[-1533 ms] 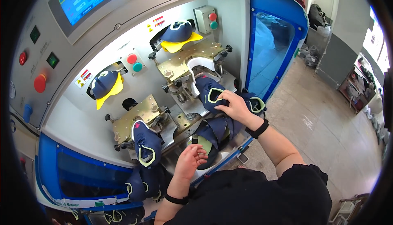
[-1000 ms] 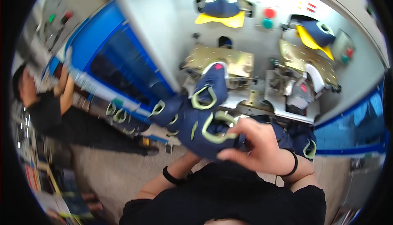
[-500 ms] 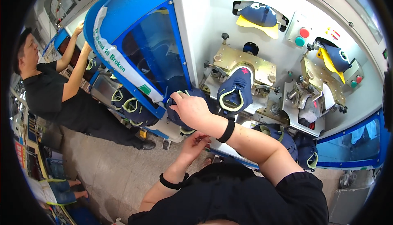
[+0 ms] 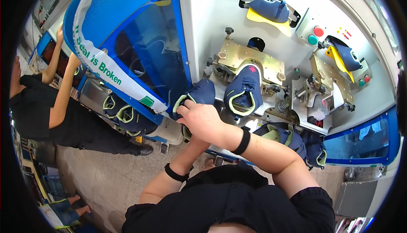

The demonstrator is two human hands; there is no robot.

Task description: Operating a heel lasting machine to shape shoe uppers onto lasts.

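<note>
My right hand (image 4: 202, 120) is closed on the collar of a navy shoe upper (image 4: 202, 92) with a lime-green lining, its thumb and fingers at the opening. The toe of that upper points away toward the machine. My left hand lies behind my right hand and wrist, so its fingers are hidden; only the left forearm (image 4: 182, 161) with a black band shows. Just right of the held upper, another navy upper (image 4: 243, 89) with a red mark on its toe sits on the machine's left station, below a brass-coloured plate (image 4: 250, 61).
A blue machine door (image 4: 127, 29) with a window stands at the left. Farther right is a second clamp station (image 4: 324, 78). More navy uppers (image 4: 284, 135) lie along the front ledge. Red and green buttons (image 4: 316, 35) sit on the back wall. A person in black (image 4: 38, 101) works at far left.
The held upper has moved up and right, and more of its toe shows. My left hand, earlier visible with curled fingers, has moved behind my right. The view has shifted slightly.
</note>
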